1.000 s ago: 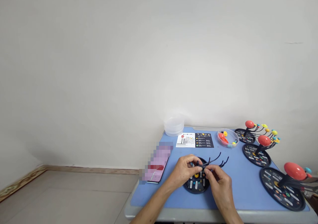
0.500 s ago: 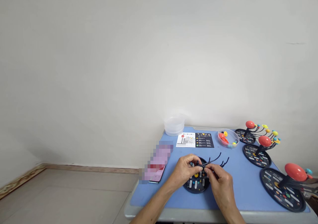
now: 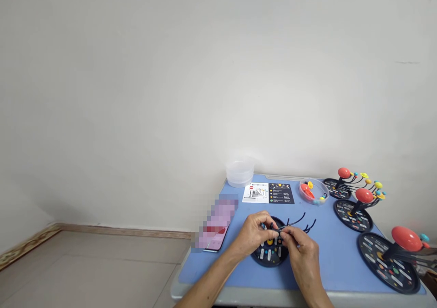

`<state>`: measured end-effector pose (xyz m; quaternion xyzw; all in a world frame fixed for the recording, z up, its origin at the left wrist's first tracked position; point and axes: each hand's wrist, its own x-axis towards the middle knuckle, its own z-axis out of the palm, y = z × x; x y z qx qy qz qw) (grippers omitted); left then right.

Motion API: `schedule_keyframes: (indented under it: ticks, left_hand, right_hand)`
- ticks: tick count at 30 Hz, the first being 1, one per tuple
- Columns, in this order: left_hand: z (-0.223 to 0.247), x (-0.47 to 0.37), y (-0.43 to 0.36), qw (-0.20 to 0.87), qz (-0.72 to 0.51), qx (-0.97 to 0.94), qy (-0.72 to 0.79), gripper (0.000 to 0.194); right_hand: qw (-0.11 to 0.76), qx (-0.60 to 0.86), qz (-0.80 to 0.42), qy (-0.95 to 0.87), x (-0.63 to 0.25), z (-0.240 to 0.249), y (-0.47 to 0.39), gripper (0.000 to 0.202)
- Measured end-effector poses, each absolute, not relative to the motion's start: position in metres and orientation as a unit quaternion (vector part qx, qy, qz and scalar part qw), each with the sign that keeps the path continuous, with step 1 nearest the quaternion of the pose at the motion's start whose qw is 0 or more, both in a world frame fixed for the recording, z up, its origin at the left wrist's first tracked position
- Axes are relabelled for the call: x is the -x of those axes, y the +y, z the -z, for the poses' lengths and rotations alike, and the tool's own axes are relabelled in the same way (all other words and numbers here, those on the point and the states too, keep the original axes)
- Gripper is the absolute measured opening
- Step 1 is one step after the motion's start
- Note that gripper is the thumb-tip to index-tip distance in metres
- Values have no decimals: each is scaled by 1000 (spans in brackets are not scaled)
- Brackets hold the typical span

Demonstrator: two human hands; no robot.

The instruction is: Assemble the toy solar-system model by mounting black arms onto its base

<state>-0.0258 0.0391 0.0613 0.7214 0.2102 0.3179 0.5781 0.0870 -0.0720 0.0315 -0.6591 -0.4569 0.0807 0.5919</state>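
Observation:
Above a round black base printed with coloured planets and white labels, my two hands meet. My left hand is closed, thumb and fingers pinching the near end of some thin black curved rods. Beside it my right hand pinches one of the same rods close to where they come together. The rods fan out to the right with bent tips. My fingers hide the joint itself, and they cover part of the base.
Three solar system models with red suns line the table's right side. A clear dish holds red and yellow parts. An instruction sheet, clear stacked tubs and a partly blurred phone lie to the left and back.
Both hands stay almost in place, still pinching the rods. The fingers and rod tips have shifted very slightly.

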Motion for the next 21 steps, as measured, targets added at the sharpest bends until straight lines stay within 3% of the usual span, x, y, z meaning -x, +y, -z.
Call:
schedule_keyframes:
  ticks: [9, 15, 21]
  left_hand:
    - [-58, 26, 40, 581, -326, -718, 200, 5]
    - [-55, 26, 38, 577, -337, -710, 221, 5]
    - [-55, 27, 38, 582, -331, -708, 223, 6]
  right_hand:
    - [612, 657, -94, -431, -83, -32, -67, 26]
    - [619, 634, -171, -431, -90, -24, -71, 23]
    - [621, 649, -118, -424, -90, -21, -77, 23]
